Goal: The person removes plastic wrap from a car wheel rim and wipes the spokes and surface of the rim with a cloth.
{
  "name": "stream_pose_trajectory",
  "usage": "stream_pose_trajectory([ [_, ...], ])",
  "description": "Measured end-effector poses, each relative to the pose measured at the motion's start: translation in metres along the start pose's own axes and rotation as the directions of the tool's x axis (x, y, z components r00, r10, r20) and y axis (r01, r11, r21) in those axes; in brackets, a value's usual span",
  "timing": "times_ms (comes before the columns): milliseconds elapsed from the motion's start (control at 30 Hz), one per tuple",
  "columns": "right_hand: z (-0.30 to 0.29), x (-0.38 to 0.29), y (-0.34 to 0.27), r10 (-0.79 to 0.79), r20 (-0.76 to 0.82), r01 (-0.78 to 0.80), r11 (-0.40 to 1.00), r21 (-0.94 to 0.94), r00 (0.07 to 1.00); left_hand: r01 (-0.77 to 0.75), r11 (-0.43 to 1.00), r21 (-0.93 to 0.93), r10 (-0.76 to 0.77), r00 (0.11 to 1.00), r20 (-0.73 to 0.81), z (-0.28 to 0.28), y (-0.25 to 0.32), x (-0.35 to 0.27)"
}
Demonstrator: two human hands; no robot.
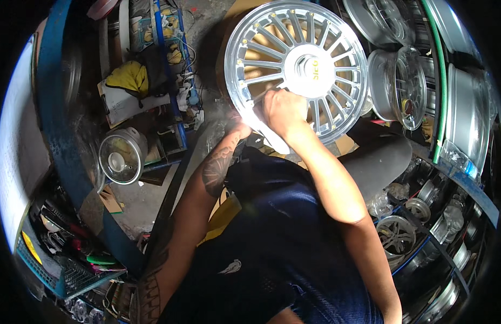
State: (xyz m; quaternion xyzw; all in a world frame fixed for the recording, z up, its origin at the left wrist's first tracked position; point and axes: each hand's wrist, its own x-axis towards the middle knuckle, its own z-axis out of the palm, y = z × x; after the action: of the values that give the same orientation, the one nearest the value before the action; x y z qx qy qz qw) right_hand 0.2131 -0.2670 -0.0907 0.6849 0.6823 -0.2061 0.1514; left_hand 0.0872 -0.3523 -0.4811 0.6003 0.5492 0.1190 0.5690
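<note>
Before me, in the head view, is a silvery multi-spoke alloy wheel rim (310, 69) with a pale centre cap and small gold-coloured bolts around its edge. My right hand (286, 110) is a closed fist over the spokes at the lower left, gripping a white cloth (274, 139) that hangs over the rim's lip. My left hand (239, 126) is at the outer lower-left edge of the wheel; glare and the rim hide most of its fingers, and its grip cannot be made out.
More alloy wheels (396, 87) stand on racks at the right, beside a green hose (441, 81). A round metal part with a clear face (121, 158) is at the left, near a yellow and black glove (129, 79) on a clipboard (117, 106). A teal plastic basket (68, 279) sits lower left.
</note>
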Motion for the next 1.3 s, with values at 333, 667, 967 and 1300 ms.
stream_pose_trajectory([
  [333,0.002,0.014,0.018,0.141,0.169,-0.146,0.989,0.018,0.976,-0.041,0.971,0.237,0.005,0.988,0.151,-0.005,0.065,-0.002],
  [667,-0.014,0.002,0.0,-0.101,0.209,0.149,0.963,-0.226,0.973,-0.022,0.978,0.206,-0.014,0.985,0.171,-0.013,0.075,-0.006],
  [967,0.006,-0.046,0.06,-0.304,0.08,0.278,0.931,0.237,0.949,-0.006,0.985,0.171,-0.023,0.985,0.169,-0.015,0.072,-0.013],
  [1300,0.03,-0.041,0.075,-0.214,-0.113,0.242,0.82,0.519,0.97,-0.003,0.992,0.129,-0.02,0.985,0.169,-0.01,0.077,-0.009],
])
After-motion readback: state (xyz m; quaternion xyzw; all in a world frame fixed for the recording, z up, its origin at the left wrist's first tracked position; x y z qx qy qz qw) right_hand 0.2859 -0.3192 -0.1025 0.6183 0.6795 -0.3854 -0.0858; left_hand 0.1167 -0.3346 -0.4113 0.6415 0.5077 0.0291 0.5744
